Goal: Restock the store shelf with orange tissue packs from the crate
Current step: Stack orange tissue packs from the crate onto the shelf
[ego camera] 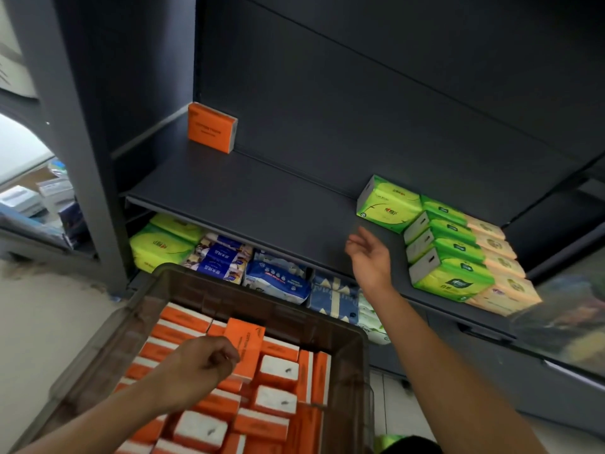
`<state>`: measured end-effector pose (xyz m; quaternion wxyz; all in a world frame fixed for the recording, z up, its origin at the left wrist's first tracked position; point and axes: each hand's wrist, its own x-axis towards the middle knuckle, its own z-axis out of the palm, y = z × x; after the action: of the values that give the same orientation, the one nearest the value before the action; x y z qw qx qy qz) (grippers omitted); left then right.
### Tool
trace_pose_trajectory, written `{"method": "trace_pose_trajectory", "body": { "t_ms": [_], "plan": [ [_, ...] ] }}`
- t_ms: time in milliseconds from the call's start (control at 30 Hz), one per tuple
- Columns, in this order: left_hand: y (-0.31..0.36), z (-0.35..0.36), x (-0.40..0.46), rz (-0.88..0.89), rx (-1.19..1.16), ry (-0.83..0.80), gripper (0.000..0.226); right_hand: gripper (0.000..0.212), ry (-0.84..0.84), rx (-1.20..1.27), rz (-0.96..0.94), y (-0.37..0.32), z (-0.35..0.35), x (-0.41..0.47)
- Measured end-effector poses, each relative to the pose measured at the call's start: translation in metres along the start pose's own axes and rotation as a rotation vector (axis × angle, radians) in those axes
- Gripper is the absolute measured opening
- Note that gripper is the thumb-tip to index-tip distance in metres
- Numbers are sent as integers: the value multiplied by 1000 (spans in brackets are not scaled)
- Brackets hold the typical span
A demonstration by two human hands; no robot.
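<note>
Head view. The dark grey store shelf (pixel 248 194) fills the upper and middle frame; its board is mostly bare. One orange tissue pack (pixel 211 127) stands upright on it at upper left, against the back corner. At right of centre a block of green tissue packs (pixel 451 253) occupies the board's right end. On the lower tier, packs in yellow-green, blue and white wrappers (pixel 222 257) lie side by side.

The brown translucent crate (pixel 347 326) takes the lower left of the frame, in front of the lower tier, and is filled with orange packs (pixel 262 424), some flat, some on edge.

My left hand (pixel 204 360), lower centre, is closed around one raised orange pack (pixel 244 347) that stands proud of the rest in the crate. My right hand (pixel 368 257), right of centre, hangs over the board's front edge with fingers relaxed and nothing in them.

Risks, as I judge them:
1. The grip on the raised pack is one-handed and near its lower end; a soft pack could slip or twist as it clears its neighbours.
2. Packs wedged on edge beside it may be dragged up and tumble over the crate wall.
3. The lone upright pack on the board has nothing beside it; a careless nudge when setting the next one down could topple it.
4. My right forearm crosses above the crate's far corner and could be in the path of the lift.
</note>
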<state>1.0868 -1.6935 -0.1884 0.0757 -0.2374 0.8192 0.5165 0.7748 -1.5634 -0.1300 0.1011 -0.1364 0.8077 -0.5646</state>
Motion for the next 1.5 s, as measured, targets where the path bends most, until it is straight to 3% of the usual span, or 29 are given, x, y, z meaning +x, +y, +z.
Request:
{"method": "trace_pose_trajectory", "body": {
  "t_ms": [433, 767, 1500],
  "plan": [
    [-8, -1, 7, -28, -28, -10, 10, 35, 35, 87, -16, 26, 12, -2],
    [-13, 0, 11, -31, -46, -18, 15, 31, 54, 168, 4, 27, 13, 3],
    [-7, -4, 12, -76, -65, -22, 15, 29, 62, 107, 0, 30, 14, 6]
  ]
}}
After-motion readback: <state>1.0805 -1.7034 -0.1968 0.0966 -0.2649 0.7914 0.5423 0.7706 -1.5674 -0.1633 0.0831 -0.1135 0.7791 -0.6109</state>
